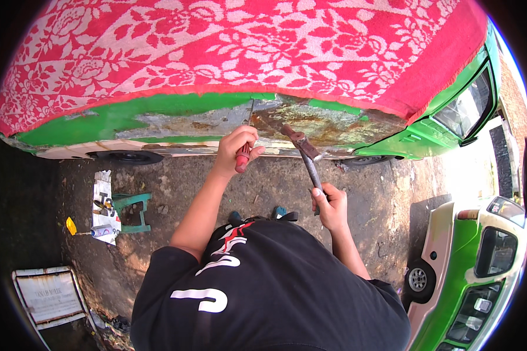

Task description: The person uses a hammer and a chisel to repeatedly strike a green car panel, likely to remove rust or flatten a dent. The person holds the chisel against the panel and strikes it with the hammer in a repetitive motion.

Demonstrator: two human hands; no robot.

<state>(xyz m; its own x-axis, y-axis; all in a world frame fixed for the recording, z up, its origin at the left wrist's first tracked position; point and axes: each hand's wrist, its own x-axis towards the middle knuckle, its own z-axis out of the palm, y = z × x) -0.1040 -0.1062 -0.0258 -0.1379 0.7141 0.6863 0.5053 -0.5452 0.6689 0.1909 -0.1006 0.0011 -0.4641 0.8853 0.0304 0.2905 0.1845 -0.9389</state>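
My left hand (234, 153) is wrapped round the red handle of a screwdriver (241, 163), its butt end turned toward me. Its far end is hidden by my fingers and lies close to the side of a green vehicle (199, 120). There the paint is scraped down to grey and rusty brown metal. My right hand (332, 206) grips the dark shaft of a hammer (311, 168). The rusty hammer head is raised to the right of my left hand, apart from the screwdriver, in front of the rusty patch.
A red and white floral cloth (228, 47) covers the top of the vehicle. On the left, a green plastic stool (133, 212) stands beside a printed sheet (102, 196) with a spray can (101, 230). A metal-framed sign (50, 297) is lower left. Another green and white vehicle (457, 286) stands right.
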